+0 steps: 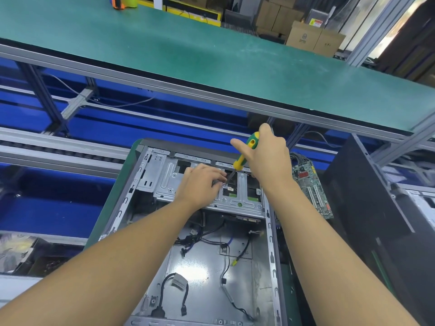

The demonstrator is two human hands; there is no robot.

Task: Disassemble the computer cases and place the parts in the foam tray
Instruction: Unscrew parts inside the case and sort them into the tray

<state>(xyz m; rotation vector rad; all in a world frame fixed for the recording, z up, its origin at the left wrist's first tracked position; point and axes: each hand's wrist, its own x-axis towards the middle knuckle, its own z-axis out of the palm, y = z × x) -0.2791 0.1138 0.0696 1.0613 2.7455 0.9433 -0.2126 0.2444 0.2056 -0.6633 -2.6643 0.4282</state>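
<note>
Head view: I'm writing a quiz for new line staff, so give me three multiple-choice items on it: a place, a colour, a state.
1. Where is the loose circuit board relative to the open computer case? A inside it; B to its right; C to its left.
2. The screwdriver handle is: A green and yellow; B red and black; C all blue.
3. The right hand is: A flat on the case; B empty, hanging; C gripping the screwdriver.
Answers: B, the board lies outside the right wall; A, both colours show; C, it wraps the handle.
</note>
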